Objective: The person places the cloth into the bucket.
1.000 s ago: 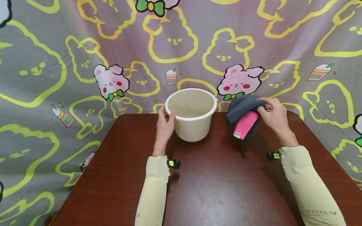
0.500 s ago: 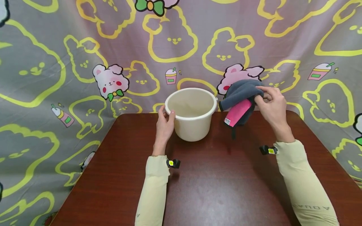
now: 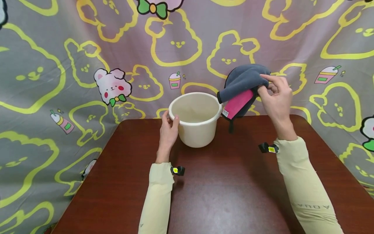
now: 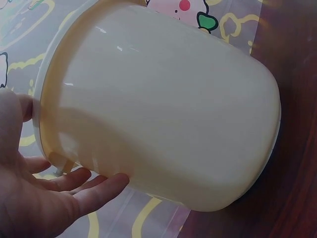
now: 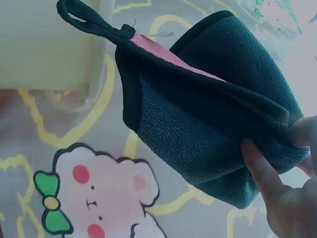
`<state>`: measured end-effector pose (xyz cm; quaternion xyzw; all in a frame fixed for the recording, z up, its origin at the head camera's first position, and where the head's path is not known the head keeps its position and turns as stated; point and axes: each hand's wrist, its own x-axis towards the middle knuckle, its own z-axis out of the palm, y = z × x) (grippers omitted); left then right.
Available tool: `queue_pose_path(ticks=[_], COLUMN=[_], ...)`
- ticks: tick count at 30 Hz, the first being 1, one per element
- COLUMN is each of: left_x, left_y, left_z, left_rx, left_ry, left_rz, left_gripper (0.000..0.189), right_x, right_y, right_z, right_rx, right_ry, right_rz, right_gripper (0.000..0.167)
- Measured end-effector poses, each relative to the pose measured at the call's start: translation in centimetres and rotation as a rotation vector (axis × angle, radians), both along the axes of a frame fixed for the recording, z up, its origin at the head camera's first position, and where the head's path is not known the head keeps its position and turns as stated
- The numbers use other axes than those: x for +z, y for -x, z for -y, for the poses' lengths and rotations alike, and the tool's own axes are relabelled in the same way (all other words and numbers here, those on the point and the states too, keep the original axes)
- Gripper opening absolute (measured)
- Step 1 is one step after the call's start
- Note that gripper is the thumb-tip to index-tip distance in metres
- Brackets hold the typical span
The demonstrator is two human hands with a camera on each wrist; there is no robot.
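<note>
A cream plastic bucket stands upright near the table's back edge. At its left side my left hand grips the rim; the left wrist view shows the fingers against the outer wall. My right hand pinches a folded cleaning cloth by its right end, holding it in the air beside the bucket's right rim. The cloth is dark blue-grey terry with a pink inner face, a white label and dark edging. Its hanging loop points toward the bucket in the right wrist view. The bucket's floor is hidden.
A dark red-brown wooden table lies beneath both forearms. Behind it hangs a grey curtain printed with yellow outlines and rabbit heads, close to the back edge. Small dark cameras are strapped at both wrists.
My right hand has raised the cloth and carried it left, from low at the bucket's right to beside its rim. My left hand keeps its place on the rim.
</note>
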<state>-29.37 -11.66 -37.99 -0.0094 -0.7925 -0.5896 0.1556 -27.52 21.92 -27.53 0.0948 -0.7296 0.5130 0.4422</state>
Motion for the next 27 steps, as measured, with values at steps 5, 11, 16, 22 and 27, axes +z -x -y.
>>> queue_pose_path(ticks=[5, 11, 16, 22, 27], left_x=[0.1, 0.1, -0.1, 0.0, 0.1], left_y=[-0.1, -0.1, -0.1, -0.2, -0.2], left_z=[0.0, 0.1, 0.1, 0.1, 0.2], left_rx=[-0.006, -0.007, -0.003, -0.008, -0.007], left_ry=[-0.003, 0.001, 0.004, 0.013, 0.029], left_rz=[-0.006, -0.012, -0.004, 0.006, 0.005], left_gripper=[0.062, 0.062, 0.062, 0.061, 0.063], right_x=[0.7, 1.3, 1.4, 0.6, -0.5], right_y=[-0.1, 0.3, 0.4, 0.7, 0.7], right_z=[0.9, 2.7, 5.1, 7.5, 8.8], right_rx=[0.034, 0.122, 0.184, 0.245, 0.248], right_ry=[0.025, 0.063, 0.050, 0.047, -0.032], right_rz=[-0.017, -0.077, -0.144, -0.154, -0.080], right_gripper=[0.030, 0.029, 0.029, 0.031, 0.034])
